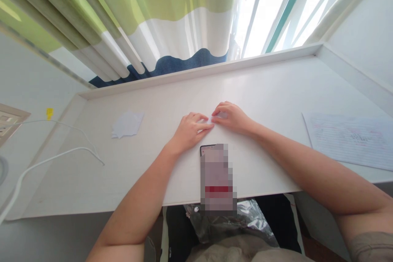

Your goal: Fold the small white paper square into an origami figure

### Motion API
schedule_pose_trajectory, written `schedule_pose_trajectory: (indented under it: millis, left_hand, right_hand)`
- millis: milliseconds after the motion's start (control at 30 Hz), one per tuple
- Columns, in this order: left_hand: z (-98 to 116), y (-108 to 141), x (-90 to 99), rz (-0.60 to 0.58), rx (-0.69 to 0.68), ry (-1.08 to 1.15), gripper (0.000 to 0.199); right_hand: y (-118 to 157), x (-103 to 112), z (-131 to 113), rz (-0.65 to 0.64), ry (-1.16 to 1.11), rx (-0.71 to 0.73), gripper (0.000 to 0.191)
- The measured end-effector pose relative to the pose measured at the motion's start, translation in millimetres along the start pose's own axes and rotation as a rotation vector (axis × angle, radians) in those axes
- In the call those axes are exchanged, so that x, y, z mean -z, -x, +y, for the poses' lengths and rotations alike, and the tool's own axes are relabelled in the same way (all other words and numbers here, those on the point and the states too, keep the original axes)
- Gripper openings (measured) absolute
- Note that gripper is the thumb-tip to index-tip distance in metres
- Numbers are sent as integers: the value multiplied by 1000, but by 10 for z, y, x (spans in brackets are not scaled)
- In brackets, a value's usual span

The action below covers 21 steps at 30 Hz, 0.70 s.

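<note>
My left hand (pixel 193 130) and my right hand (pixel 229 118) meet over the middle of the white desk, fingertips almost touching. Between them is a small white piece of paper (pixel 210 120), mostly hidden by the fingers and pale against the desk. The thumb and fingers of each hand are pinched on it from either side. Just below the hands, towards me, lies a phone (pixel 215 176) whose screen is pixelated.
Cut white paper pieces (pixel 127 125) lie at the left. A lined, written sheet (pixel 350 139) is on the right side of the desk (pixel 260 90). White cables (pixel 61 153) run over the left edge. A crinkled silvery plastic bag (pixel 248 221) rests on my lap. A raised rim borders the back, below the curtain (pixel 184 20).
</note>
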State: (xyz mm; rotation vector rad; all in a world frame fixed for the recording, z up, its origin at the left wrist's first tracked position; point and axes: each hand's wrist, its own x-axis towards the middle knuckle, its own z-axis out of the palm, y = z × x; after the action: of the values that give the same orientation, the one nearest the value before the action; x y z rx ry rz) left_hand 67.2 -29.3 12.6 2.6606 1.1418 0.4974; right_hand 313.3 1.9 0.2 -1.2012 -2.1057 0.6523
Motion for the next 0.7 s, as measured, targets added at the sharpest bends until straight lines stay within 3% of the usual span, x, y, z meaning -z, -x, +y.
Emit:
schedule_pose_trajectory:
  millis: [333,700]
  left_hand:
    - [34,-34,32,19,80,75,28]
    - [17,-23,-9,-14,-11,-74,27]
  right_hand:
    - [-6,-5,10,20,-26,-10,7]
    - [-15,-27,9,47,-39,-24,12]
